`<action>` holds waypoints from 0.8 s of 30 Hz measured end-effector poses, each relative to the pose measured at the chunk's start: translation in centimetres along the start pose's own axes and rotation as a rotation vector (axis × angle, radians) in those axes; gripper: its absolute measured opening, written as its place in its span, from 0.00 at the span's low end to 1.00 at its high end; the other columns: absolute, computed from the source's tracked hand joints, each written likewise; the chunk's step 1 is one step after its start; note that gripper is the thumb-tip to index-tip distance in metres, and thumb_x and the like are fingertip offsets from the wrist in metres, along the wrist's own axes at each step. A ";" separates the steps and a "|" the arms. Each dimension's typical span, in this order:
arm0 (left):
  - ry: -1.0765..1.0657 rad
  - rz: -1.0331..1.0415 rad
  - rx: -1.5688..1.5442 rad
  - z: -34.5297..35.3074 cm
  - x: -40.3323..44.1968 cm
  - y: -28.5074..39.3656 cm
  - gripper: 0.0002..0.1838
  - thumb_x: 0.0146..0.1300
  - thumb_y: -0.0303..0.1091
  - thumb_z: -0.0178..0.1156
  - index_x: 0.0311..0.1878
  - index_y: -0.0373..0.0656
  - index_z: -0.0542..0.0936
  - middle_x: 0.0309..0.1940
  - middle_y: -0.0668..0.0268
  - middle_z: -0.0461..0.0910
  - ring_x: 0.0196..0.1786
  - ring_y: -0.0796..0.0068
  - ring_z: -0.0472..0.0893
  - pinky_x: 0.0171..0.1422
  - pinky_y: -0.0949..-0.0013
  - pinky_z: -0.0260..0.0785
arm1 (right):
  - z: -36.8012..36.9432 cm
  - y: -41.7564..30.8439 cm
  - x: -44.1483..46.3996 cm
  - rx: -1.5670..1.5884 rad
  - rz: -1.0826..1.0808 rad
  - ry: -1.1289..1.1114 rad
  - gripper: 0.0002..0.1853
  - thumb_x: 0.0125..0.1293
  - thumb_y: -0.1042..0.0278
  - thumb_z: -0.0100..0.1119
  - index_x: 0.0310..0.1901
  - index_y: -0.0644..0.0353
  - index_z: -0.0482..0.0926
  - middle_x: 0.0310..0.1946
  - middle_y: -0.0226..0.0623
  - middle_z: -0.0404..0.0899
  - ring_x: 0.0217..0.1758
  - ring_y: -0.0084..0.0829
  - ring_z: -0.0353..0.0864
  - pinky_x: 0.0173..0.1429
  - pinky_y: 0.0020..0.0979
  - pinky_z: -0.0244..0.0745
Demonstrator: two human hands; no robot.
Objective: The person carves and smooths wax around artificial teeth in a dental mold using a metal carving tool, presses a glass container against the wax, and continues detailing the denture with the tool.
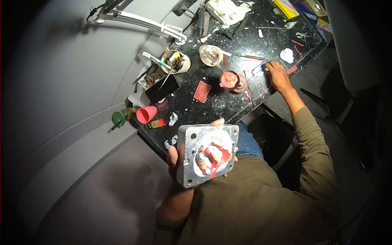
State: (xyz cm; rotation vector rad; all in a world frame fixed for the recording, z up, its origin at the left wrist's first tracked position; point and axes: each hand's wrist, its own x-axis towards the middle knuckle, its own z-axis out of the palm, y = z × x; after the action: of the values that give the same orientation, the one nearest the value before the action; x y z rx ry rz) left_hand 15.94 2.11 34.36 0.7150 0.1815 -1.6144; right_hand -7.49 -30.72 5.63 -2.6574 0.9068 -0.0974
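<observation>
My left hand (173,156) grips a square metal flask (186,163) from its sides, with fingers showing at the top and right edges. The flask's face is turned up and holds white plaster (220,139) with red wax (214,170) and tooth-like pieces around the middle. At the far right of the black table, my right hand (278,76) rests with bent fingers together beside thin tools (256,57). What its fingertips pinch is too small to make out. A bowl of pink material (230,80) stands left of that hand.
On the black table (190,107) are a pink sheet (202,91), a plaster bowl (211,55), a tool cup (181,64), a dark phone-like slab (163,88) and a tipped pink cup (146,114). A lamp arm (139,21) reaches over the back left. A chair (347,45) stands at right.
</observation>
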 end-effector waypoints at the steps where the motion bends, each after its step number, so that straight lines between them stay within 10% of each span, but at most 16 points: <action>1: -0.034 -0.020 0.007 -0.2 0.2 0.0 0.79 0.54 0.87 0.63 0.88 0.35 0.39 0.80 0.28 0.57 0.71 0.15 0.70 0.63 0.21 0.76 | 0.3 0.3 0.0 -0.001 -0.046 0.068 0.14 0.70 0.74 0.54 0.53 0.55 0.85 0.53 0.39 0.81 0.60 0.42 0.80 0.63 0.43 0.73; 19: -0.143 -0.223 -0.131 0.3 3.8 -2.0 0.74 0.57 0.89 0.56 0.89 0.43 0.38 0.80 0.27 0.54 0.72 0.10 0.66 0.59 0.16 0.75 | -1.4 1.2 -5.2 0.237 0.008 0.159 0.09 0.66 0.85 0.58 0.46 0.62 0.77 0.40 0.46 0.78 0.46 0.47 0.82 0.55 0.45 0.77; 24: -0.201 -0.125 -0.298 1.6 4.8 -2.9 0.67 0.65 0.86 0.49 0.88 0.41 0.43 0.78 0.30 0.61 0.70 0.16 0.71 0.56 0.23 0.79 | -5.0 -2.6 -6.9 0.931 0.330 0.406 0.06 0.83 0.75 0.55 0.55 0.63 0.80 0.37 0.35 0.79 0.35 0.23 0.78 0.41 0.28 0.81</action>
State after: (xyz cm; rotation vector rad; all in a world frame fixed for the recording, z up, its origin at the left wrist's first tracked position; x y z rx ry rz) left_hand 12.67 -2.16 32.19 0.3156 0.3171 -1.7208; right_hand -12.26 -26.06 11.53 -1.6279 1.0575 -0.7862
